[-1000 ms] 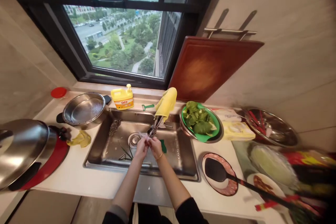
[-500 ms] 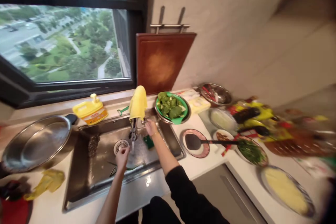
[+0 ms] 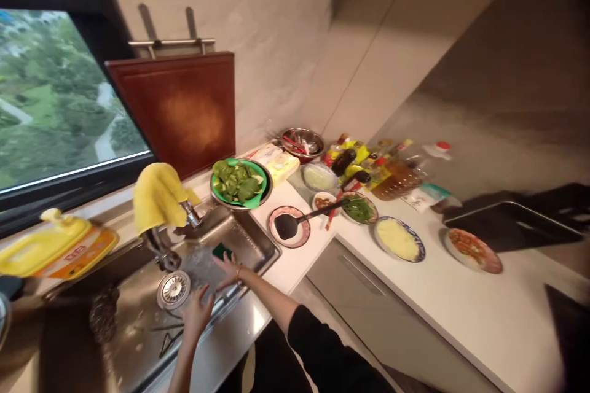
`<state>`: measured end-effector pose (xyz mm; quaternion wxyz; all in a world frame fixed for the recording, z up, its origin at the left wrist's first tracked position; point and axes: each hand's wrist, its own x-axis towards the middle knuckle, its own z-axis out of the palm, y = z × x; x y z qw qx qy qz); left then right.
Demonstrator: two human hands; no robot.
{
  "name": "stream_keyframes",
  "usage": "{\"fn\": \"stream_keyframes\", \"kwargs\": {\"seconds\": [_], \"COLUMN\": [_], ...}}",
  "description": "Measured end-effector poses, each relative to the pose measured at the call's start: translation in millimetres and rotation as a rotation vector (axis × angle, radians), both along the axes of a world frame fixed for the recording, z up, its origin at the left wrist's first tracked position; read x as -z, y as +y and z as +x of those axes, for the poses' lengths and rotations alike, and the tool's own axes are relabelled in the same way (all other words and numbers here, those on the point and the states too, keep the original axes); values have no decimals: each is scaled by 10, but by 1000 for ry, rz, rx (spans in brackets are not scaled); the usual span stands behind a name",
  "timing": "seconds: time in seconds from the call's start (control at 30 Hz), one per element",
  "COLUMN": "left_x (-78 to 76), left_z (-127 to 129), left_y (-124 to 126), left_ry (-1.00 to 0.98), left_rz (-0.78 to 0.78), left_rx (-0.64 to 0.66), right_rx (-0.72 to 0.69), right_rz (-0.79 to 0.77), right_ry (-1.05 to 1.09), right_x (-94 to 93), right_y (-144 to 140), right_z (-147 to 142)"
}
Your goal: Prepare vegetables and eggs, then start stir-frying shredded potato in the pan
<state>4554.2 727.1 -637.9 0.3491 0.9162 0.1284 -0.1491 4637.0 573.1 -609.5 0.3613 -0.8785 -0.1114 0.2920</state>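
Our right hand (image 3: 227, 271) has moved since earlier frame from beside tap lever (image 3: 192, 215) to near edge of green pad (image 3: 222, 250), in sink (image 3: 251, 239); fingers spread, contact uncertain. Our left hand (image 3: 197, 313), formerly bunched, now loosely opened, empty, near drain (image 3: 174, 289). Pad partly overlapped; long axis we cannot tell. Tap (image 3: 160, 249), draped with yellow cloth (image 3: 159, 199), points down toward drain; lever juts right. White bench (image 3: 461, 301) beyond, bearing black spatula (image 3: 289, 227), handle rightward; window (image 3: 59, 92) left.
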Motion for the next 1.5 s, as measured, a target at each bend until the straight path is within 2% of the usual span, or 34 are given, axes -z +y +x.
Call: {"fn": "stream_keyframes", "kwargs": {"seconds": [0.07,0.13,0.2,0.3,0.37,0.43,0.53,0.63,0.8,0.9,0.97,1.1,1.17,1.23,1.27,1.33,1.43,1.5], "left_x": [37,30,-27,-181,-307,-436,-611,-731,-790,-821,-870,-1004,-1050,-1071,-1076,-1086,-1109,-1103], "left_z": [85,200,328,506,611,706,823,891,899,887,889,910,916,907,893,845,730,657], "left_y": [-188,-408,-679,-1193,-1586,-1984,-2513,-2896,-3271,-3442,-3542,-3651,-3628,-3534,-3458,-3249,-2824,-2492], "left_ry": [-102,-176,-217,-217,-217,-238,-263,-258,-222,-179,-169,-122,-82,-84,-93,-72,51,40], "left_rz": [-70,-114,-118,-120,-141,-178,-242,-323,-486,-564,-611,-718,-806,-896,-944,-1078,-1419,-1595], "left_rx": [28,34,27,9,5,24,47,31,96,159,196,148,36,-156,-276,-512,-709,-805], "right_rx": [-191,-235,-168,98,287,385,383,295,154,123,135,184,270,395,455,549,621,607], "right_rz": [-69,-39,6,-4,-151,-337,-488,-551,-426,-333,-265,-67,15,142,235,442,658,749], "right_ry": [-15,-60,-193,-483,-621,-681,-691,-717,-780,-882,-984,-1068,-1098,-1140,-1142,-1054,-728,-506], "right_x": [16,-27,-121,-279,-346,-366,-332,-253,-188,-385,-674,-1492,-1858,-2072,-2103,-2016,-1630,-1332], "right_y": [-225,-560,-1034,-1949,-2586,-3141,-3698,-3947,-4077,-4152,-4225,-4382,-4401,-4321,-4227,-3908,-3125,-2516], "right_z": [-123,-179,-215,-289,-346,-383,-372,-292,-170,-193,-271,-532,-617,-591,-532,-353,-110,-50]}}
